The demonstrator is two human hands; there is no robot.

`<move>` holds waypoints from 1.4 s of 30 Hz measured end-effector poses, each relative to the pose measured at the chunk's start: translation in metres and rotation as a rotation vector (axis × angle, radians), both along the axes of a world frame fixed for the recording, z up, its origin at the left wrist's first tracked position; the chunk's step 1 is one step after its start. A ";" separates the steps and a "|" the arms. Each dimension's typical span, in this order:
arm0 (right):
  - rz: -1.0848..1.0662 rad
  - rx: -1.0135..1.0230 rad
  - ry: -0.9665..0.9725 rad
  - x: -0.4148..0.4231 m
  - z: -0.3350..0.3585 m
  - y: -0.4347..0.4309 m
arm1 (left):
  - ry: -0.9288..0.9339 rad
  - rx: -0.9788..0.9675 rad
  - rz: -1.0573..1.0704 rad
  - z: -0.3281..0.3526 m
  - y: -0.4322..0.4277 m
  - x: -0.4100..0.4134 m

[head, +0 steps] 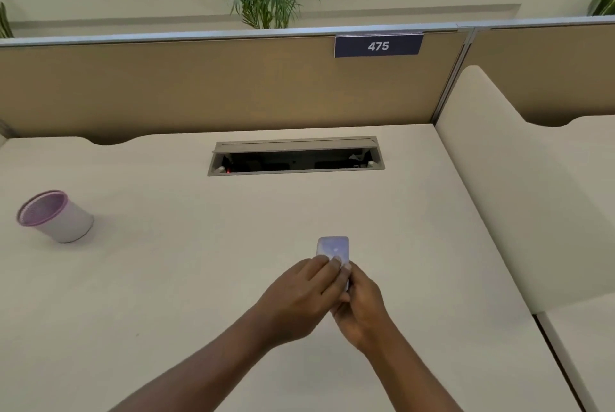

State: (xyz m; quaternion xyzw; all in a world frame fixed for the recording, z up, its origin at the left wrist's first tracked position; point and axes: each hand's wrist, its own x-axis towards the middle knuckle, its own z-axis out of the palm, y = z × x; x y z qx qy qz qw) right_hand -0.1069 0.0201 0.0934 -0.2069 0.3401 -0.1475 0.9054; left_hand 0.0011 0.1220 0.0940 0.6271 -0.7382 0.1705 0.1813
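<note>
Pale blue and a bit shiny, a small pack (333, 248) sits in the lower middle of the frame, over the cream desk (166, 278). Both hands hold it. The left hand (299, 298) curls its fingers round the pack's left side. The right hand (361, 308) curls round the right side and underneath.

The pack's long side points away from the person, toward the top of the frame. Its top half pokes out past the fingertips. Both hands are just as near, since both touch it.

The bottom half is hidden between the hands, and the pack looks blurry, so it is hard to tell what it really is. I cannot tell if it touches the desk. A cup (56, 217) stands well apart, at the left edge.
</note>
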 end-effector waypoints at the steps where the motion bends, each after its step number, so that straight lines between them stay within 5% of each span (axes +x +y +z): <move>1: 0.005 0.007 -0.016 0.000 0.002 0.006 | -0.008 -0.010 0.000 0.002 0.006 0.000; 18: 0.058 -0.014 -0.078 0.000 0.034 0.032 | -0.011 -0.003 -0.006 0.053 0.052 0.003; 26: 0.100 -0.125 0.006 -0.013 0.032 0.034 | 0.638 0.201 0.201 0.062 0.047 -0.001; 38: 0.094 -0.095 0.004 -0.026 0.034 0.033 | 0.719 0.146 0.135 0.059 0.042 -0.010; 42: 0.064 -0.102 0.015 -0.030 0.031 0.031 | 0.944 0.069 0.141 0.064 0.042 -0.015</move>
